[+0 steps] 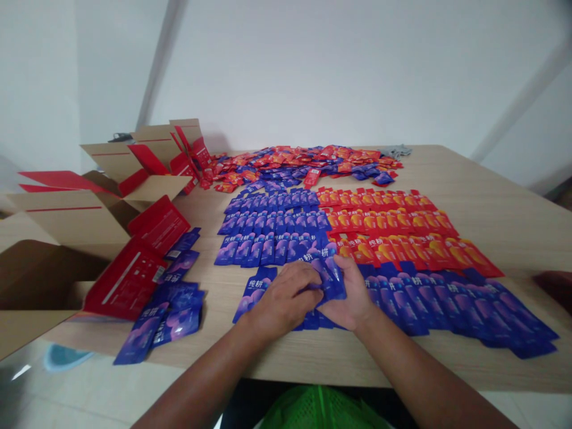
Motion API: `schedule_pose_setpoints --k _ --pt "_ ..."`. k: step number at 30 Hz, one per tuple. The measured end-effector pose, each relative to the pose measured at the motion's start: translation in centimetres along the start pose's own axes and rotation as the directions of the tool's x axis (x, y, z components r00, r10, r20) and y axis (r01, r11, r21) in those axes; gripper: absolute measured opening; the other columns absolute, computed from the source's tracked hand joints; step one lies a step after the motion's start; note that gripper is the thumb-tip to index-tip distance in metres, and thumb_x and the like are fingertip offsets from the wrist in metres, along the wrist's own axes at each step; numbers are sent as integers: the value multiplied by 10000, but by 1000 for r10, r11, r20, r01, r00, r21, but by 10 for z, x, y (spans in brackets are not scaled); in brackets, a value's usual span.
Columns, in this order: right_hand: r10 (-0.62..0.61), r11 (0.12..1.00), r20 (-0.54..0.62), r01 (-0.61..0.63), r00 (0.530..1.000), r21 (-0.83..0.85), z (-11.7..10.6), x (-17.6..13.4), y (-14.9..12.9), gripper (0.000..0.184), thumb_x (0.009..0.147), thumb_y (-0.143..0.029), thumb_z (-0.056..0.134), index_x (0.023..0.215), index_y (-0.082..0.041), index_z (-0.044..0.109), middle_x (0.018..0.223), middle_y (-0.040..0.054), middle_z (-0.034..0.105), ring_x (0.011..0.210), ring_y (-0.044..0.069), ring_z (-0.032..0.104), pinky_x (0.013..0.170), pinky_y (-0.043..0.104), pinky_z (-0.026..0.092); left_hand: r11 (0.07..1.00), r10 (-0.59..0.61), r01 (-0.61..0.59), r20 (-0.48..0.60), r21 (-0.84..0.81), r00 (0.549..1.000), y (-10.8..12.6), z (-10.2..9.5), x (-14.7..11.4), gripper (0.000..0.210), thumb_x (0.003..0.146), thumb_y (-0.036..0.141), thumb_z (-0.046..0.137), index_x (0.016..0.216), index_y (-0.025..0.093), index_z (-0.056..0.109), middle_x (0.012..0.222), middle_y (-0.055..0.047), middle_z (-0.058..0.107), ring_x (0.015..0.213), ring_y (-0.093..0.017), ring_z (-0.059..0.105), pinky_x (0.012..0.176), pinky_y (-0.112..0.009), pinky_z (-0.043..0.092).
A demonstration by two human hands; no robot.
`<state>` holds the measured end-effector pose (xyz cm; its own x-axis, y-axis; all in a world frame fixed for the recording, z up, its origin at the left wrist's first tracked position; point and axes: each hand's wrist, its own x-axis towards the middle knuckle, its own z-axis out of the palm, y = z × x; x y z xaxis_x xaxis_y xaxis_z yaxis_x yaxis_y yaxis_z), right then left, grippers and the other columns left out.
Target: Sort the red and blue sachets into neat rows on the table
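Both hands meet over the front middle of the table around a few blue pouches [330, 275] with pink fruit pictures. My right hand [351, 295] is wrapped round their right side, thumb below. Closed on their left side is my left hand [288, 295], its fingers bent over the edge. Beneath and right of the hands runs a row of overlapping blue pouches [429, 298]. By my left wrist lies another blue pouch [254, 289]. Behind the hands are rows of blue pouches [268, 223] and, to their right, rows of red-orange pouches [384, 220].
A mixed heap of red and blue pouches [304, 159] lies along the table's back. Open cardboard boxes [120, 280] with red outsides stand at the left, several blue pouches [179, 319] beside them. Grey cloth [395, 151] lies at the back right. A blue basin [67, 356] is on the floor.
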<state>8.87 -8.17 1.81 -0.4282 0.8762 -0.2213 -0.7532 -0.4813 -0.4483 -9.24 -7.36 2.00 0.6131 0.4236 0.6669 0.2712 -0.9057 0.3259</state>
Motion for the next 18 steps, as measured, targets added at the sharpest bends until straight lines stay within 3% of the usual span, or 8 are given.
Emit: schedule_pose_setpoints --k 3,7,12,14,15,16,18 --pt "42 997 39 -44 998 61 -2 1 -2 325 843 -502 693 974 -221 790 889 35 766 772 206 661 649 311 546 999 27 -25 50 -42 998 -4 -6 3 207 995 106 557 1049 235 711 1163 -91 727 1230 -243 649 1112 -446 505" --pt "82 995 54 -85 995 59 -6 1 1 305 731 -328 825 999 -189 778 852 16 749 723 174 644 671 310 548 998 60 -61 117 6 991 -2 -14 8 214 975 81 572 1023 229 720 1098 -54 764 1276 -250 621 1231 -519 390" --pt "37 998 -56 -40 998 -45 -9 4 8 218 715 -188 873 898 -193 754 774 -3 719 689 159 635 670 317 553 998 21 -12 136 -63 991 -1 -30 9 241 943 131 623 1130 236 733 1185 -71 780 1326 -258 618 1177 -490 462" --pt "-14 998 -69 10 998 -55 -8 5 8 215 717 -155 856 900 -204 753 842 14 742 734 173 651 737 364 582 997 -80 80 51 2 995 -18 -49 4 222 954 181 619 1134 228 739 1214 -84 775 1299 -260 644 1158 -485 482" --pt "-28 998 -65 24 998 -54 -7 4 7 220 716 -143 844 907 -208 754 876 23 748 755 179 657 772 389 591 981 -174 177 -43 82 984 -31 -62 0 195 964 209 610 1106 218 745 1211 -91 774 1265 -262 661 1138 -476 496" --pt "-35 998 -58 32 998 -52 -6 4 5 229 716 -133 831 917 -212 756 898 27 749 768 184 659 795 407 595 933 -284 314 -175 177 943 -48 -78 -6 184 977 231 588 1066 201 747 1186 -100 774 1215 -262 679 1103 -457 517" --pt "-35 998 -42 33 999 -48 -5 3 3 264 713 -117 807 951 -223 760 917 27 742 778 187 656 796 415 595 691 -475 601 -375 401 796 -87 -111 -21 253 974 277 556 1080 148 745 1175 -144 764 1171 -299 684 1110 -485 494"
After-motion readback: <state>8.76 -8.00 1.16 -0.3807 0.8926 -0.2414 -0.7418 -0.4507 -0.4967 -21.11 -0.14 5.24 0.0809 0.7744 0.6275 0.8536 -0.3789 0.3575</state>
